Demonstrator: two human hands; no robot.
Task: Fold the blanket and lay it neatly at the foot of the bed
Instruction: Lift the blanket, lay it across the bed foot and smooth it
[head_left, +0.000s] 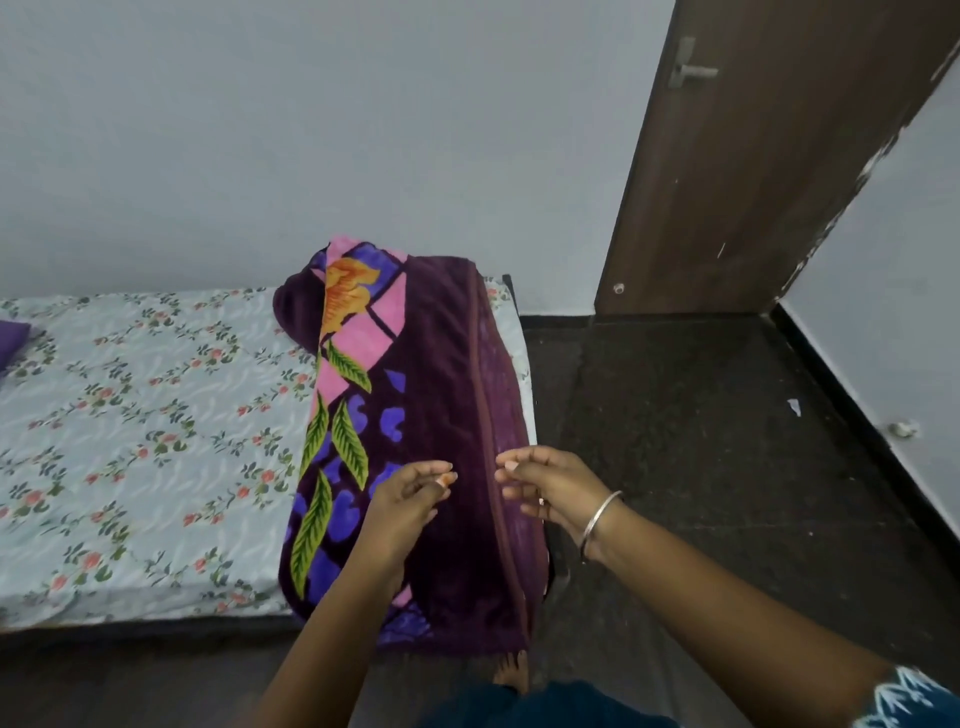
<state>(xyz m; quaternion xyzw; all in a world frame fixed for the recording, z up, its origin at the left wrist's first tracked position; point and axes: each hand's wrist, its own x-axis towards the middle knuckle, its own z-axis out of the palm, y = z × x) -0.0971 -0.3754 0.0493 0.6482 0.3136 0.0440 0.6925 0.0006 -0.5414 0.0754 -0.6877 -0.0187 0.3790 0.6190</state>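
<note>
My hands, left hand (410, 491) and right hand (545, 486), hover loosely curled, holding nothing, above the folded blanket (441, 415) lying along the bed's (145, 415) right edge.

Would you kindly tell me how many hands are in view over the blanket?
2: the left hand and the right hand hover over the folded purple floral blanket, near its close end.

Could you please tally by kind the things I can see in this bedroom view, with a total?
Blanket, folded, lying across the end of the bed: 1
Bed: 1
Pillow, only a purple corner in view: 1
Door: 1
Bangle, on the right wrist: 1
Hands, left hand and right hand, over the blanket: 2
Total: 7
</note>
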